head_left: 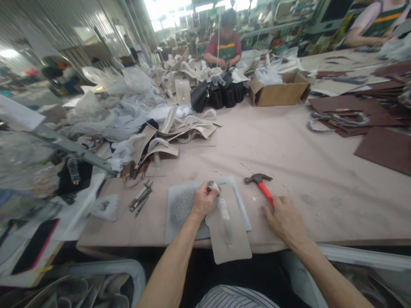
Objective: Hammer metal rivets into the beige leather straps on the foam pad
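My left hand [205,200] is closed around a short pale cylinder [212,186] with a round greyish top, held upright at the upper edge of a beige flat panel [231,241]. A plastic-wrapped handle [225,218] runs down the middle of that panel. Beneath the panel lies a light grey pad [183,192], and the panel's lower end hangs past the table's front edge. To the right, my right hand [284,218] has its fingers around the red grip of a claw hammer [263,190]. The hammer's dark head points away from me, low over the table.
Thin metal tools [141,197] and a small plastic bag [105,207] lie left of the pad. Beige panels [183,130] pile up behind them. Black bags [218,94], a cardboard box [279,92] and brown panels [356,111] stand farther back. A co-worker [224,45] works across the table.
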Demonstrator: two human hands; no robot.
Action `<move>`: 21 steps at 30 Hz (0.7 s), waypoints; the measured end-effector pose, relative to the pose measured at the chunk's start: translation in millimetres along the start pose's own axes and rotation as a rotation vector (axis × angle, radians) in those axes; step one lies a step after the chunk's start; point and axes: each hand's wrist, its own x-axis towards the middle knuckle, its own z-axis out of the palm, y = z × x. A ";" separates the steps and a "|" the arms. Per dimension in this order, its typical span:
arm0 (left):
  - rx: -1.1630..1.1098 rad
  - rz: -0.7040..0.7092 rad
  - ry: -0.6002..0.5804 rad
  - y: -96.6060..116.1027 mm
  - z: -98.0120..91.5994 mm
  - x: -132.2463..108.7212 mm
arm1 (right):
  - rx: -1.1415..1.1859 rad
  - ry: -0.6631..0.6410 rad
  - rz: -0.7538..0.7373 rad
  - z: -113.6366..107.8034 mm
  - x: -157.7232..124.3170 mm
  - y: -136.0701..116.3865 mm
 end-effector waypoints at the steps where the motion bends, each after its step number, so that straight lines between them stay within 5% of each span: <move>1: 0.017 0.005 -0.008 -0.3 -0.2 0.2 | -0.015 -0.050 0.025 2.0 1.9 8.1; 4: 0.080 0.035 -0.030 -0.8 -0.4 -0.2 | 0.207 -0.191 0.159 0.2 8.6 18.6; 9: 0.286 0.197 -0.072 2.7 0.8 -4.7 | 1.113 -0.617 0.469 -34.0 12.8 -3.8; 12: 0.353 0.252 -0.083 3.4 1.3 -7.0 | 1.345 -0.558 0.499 -58.0 3.8 -24.8; 17: 0.365 0.265 -0.090 -0.9 1.4 -7.4 | 0.808 -0.025 -0.059 -77.2 -7.9 -41.0; 21: 0.386 0.260 -0.092 -3.5 1.5 -6.9 | 0.347 -0.048 -0.372 -102.1 -0.4 -38.3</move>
